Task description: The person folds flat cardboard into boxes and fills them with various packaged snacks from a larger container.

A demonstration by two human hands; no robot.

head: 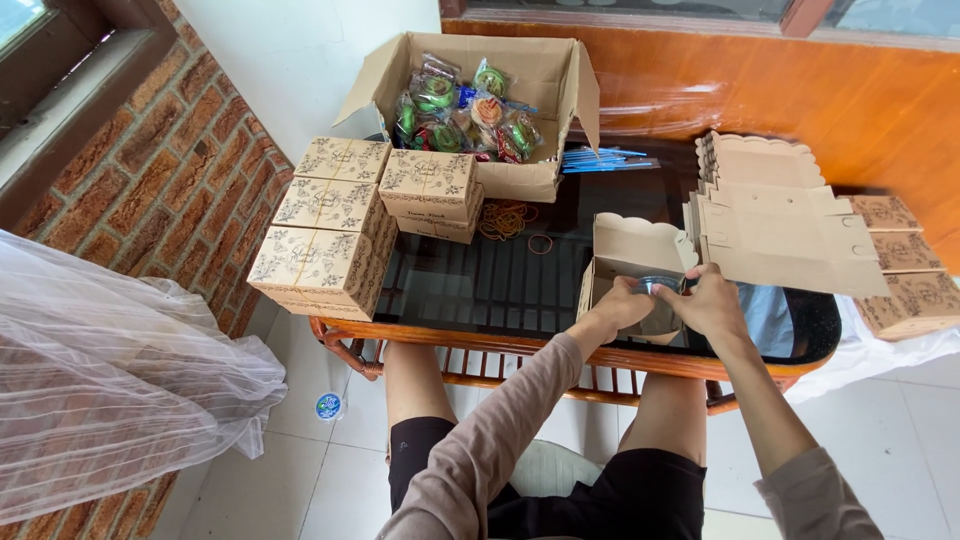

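The person sits at a glass-topped table (500, 285) with a reddish cane frame, both arms stretched forward over its near right part. The left hand (622, 303) and the right hand (712, 302) are together over an open kraft gift box (632, 262) with a scalloped lid, which stands on the glass at the near edge, lid tipped back. Between the fingertips of both hands sits a small round item with a shiny metal rim (660, 285), held at the mouth of the box; both hands close on it, the left from the left side, the right from the right. What kind of item it is cannot be told from this view.

Just right of the hands lies a stack of flat unfolded box blanks (780, 225), same kraft card with scalloped edges. Further right, several printed flat pieces (905, 270) rest at the table's end on white cloth.

At the left end stand closed decorated boxes (335, 225), stacked in rows; two more (430, 190) sit beside them, one on the other. Behind these an open cardboard carton (545, 75) holds small wrapped items in green and orange. A bundle of blue sticks (600, 158) lies to its right. Loose rubber bands (505, 218) lie on the glass in front of the carton.

A brick wall (170, 170) runs at left, with white netting (110, 370) heaped below it.
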